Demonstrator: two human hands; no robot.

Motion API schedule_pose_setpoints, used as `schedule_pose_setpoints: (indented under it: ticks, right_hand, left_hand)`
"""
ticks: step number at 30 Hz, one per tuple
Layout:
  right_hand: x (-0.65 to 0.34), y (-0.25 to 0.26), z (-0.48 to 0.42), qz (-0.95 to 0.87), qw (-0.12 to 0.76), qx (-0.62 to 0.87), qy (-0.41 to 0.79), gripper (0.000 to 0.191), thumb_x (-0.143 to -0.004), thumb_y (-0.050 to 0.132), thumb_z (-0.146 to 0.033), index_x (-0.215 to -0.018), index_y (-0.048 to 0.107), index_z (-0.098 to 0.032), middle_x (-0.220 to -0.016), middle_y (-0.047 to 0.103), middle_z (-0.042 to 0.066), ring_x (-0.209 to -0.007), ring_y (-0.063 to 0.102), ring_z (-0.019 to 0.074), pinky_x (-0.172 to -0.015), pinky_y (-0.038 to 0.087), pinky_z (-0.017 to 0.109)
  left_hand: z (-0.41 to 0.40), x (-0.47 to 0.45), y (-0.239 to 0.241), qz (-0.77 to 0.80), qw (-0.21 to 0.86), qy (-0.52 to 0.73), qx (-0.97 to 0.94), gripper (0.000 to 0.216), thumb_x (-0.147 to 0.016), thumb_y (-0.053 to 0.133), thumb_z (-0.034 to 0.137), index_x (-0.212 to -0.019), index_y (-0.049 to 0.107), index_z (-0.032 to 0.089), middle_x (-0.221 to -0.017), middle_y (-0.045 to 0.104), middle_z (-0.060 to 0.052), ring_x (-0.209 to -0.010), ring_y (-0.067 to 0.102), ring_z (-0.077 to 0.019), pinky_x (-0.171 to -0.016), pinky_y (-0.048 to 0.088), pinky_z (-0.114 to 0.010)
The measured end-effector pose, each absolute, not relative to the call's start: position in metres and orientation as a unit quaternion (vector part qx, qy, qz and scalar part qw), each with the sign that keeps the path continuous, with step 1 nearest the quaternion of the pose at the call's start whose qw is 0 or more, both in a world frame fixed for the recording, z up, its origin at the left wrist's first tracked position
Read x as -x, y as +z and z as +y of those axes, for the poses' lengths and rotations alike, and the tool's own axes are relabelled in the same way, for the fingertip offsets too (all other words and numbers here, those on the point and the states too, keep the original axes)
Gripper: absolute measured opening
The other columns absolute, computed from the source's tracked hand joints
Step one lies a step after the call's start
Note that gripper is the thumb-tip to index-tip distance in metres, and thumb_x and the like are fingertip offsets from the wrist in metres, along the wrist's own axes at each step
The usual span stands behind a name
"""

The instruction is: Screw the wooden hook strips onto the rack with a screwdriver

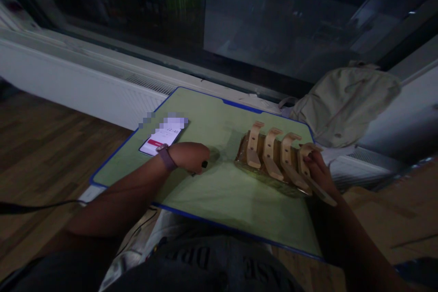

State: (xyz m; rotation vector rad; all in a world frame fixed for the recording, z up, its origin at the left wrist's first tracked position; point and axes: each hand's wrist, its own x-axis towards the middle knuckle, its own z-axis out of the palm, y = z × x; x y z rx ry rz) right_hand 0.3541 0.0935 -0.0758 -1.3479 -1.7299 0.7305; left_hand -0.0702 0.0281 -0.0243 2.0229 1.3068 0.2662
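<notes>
Several pale wooden coat hooks with dark screw holes stand in a row along a brown, shiny, plastic-looking block (pixel 284 185) on the right half of the table. My right hand (pixel 320 171) grips the rightmost wooden hook (pixel 304 164), fingers at its upper part. The nearest hook to the left (pixel 289 155) stands just beside it, untouched. Left of the row, my left hand (pixel 190 155) is closed over the tabletop, wearing a watch with a purple band (pixel 167 157). A small black bit shows at its fingers; what it belongs to is hidden.
The green table (pixel 201 105) has a blue rim. A lit phone (pixel 164 137) lies at its left, near my left wrist. A beige backpack (pixel 349 100) leans by the window at the back right. A white radiator (pixel 85 73) runs behind the table.
</notes>
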Motion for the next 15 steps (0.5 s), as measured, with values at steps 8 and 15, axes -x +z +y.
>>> schedule_pose_setpoints:
  ticks: [8,15]
  right_hand:
    - [-0.339,-0.056,0.083,-0.673,0.385,0.559,0.294,0.035,-0.087,0.056,-0.057,-0.100,0.066,-0.026,-0.112,0.068,0.008,-0.115,0.059,0.0338,-0.103,0.046,0.049]
    - [-0.335,-0.061,0.083,-0.642,0.410,0.548,0.345,0.038,-0.083,0.061,-0.061,-0.102,0.068,-0.028,-0.107,0.074,0.005,-0.109,0.065,0.0306,-0.096,0.052,0.046]
  left_hand:
    - [0.040,0.068,0.000,0.423,0.454,0.113,-0.776,0.008,-0.068,0.056,0.017,-0.061,0.060,0.018,-0.056,0.059,0.002,-0.052,0.050,-0.0113,-0.052,0.034,-0.022]
    - [0.036,0.060,0.002,0.400,0.643,0.371,-0.537,0.016,-0.069,0.069,0.026,-0.069,0.056,0.017,-0.054,0.054,0.004,-0.039,0.035,-0.0039,-0.039,0.019,-0.017]
